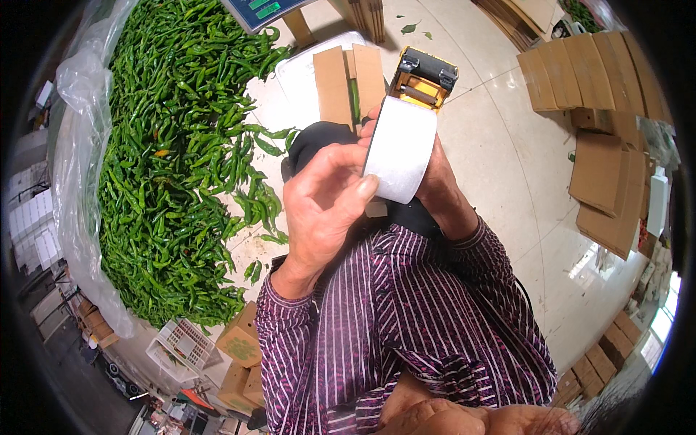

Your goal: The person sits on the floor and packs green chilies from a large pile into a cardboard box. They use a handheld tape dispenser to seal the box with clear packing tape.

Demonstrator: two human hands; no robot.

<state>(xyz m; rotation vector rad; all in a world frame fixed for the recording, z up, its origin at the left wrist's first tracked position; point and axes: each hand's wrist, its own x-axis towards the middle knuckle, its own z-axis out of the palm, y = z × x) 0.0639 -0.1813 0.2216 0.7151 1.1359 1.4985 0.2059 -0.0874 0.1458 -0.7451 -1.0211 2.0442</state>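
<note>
My right hand holds a yellow and black tape dispenser above my lap; much of this hand is hidden behind the wide white packing tape. The tape's broad, bright face is turned up, and whether it is the roll or a loose strip is hard to tell. With thumb and fingers, my left hand grips the tape's near left edge. Just beyond my hands, a cardboard carton stands on a white platform, with a green pepper showing between its parted flaps.
A large heap of green peppers covers the floor at left, bordered by plastic sheeting. A digital scale display is above the carton. Flat cardboard and cartons stand at right. A white plastic crate sits lower left.
</note>
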